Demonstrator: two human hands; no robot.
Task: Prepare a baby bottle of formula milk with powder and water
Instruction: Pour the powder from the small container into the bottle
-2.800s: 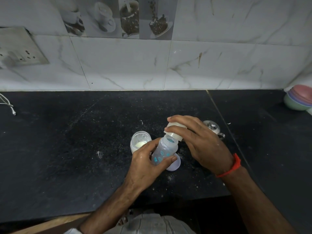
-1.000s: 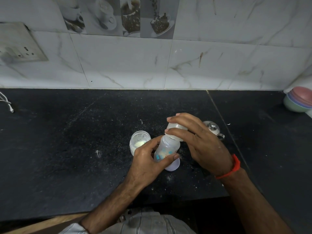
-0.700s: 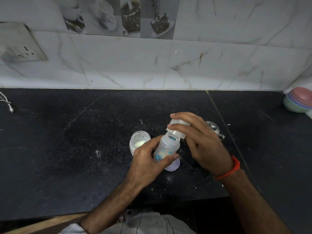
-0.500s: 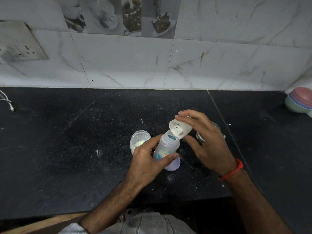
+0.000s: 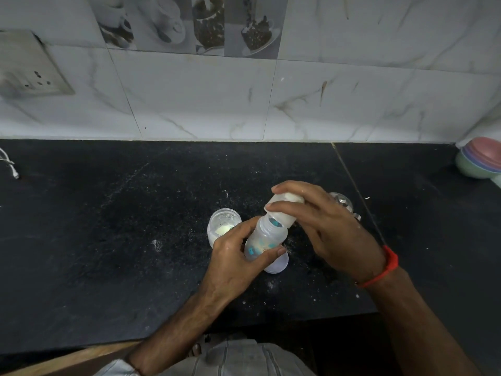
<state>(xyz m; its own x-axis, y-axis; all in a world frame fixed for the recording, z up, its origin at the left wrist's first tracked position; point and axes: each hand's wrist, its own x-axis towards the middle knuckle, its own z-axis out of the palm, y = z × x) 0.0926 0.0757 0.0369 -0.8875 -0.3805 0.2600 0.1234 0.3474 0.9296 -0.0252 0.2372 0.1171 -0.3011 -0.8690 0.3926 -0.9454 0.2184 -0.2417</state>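
A clear baby bottle (image 5: 267, 240) with blue markings is tilted above the black counter, its open mouth pointing up and to the right. My left hand (image 5: 235, 263) grips its body. My right hand (image 5: 329, 229) holds a small white powder container (image 5: 282, 213) tipped mouth-down against the bottle's opening. Under the bottle, a clear cap (image 5: 276, 265) lies on the counter. To the left stands a second small clear container (image 5: 222, 226) with pale powder in it.
A small metal vessel (image 5: 342, 203) sits behind my right hand, mostly hidden. Stacked coloured bowls (image 5: 479, 161) stand at the far right by the wall. Spilled powder specks dot the black counter (image 5: 135, 226). A white cable end (image 5: 12, 169) lies far left.
My right hand briefly tilted the white container up off the bottle's mouth, showing its inside, then brought it back down over the opening. My left hand kept the bottle in place.
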